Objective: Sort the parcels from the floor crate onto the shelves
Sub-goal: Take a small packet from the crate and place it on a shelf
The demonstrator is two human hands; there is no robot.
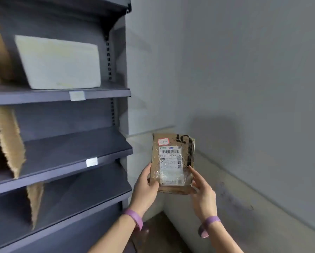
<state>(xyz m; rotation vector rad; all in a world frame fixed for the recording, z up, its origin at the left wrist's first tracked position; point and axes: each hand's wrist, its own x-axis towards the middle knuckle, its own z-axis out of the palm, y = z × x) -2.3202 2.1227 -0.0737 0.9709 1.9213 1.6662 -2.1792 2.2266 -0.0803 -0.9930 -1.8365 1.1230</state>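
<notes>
A flat brown parcel (173,161) with a white barcode label and a small red-framed sticker is held upright in front of me, to the right of the grey shelving unit (65,148). My left hand (146,189) grips its lower left edge, thumb on the front. My right hand (202,190) grips its lower right edge. Both wrists wear purple bands. The floor crate is out of view.
A white foam box (60,64) stands on an upper shelf. Brown cardboard dividers (10,141) stand at the shelves' left side. White label tags (91,162) sit on the shelf fronts. Grey walls meet in a corner at the right, with a low ledge (226,207) along them.
</notes>
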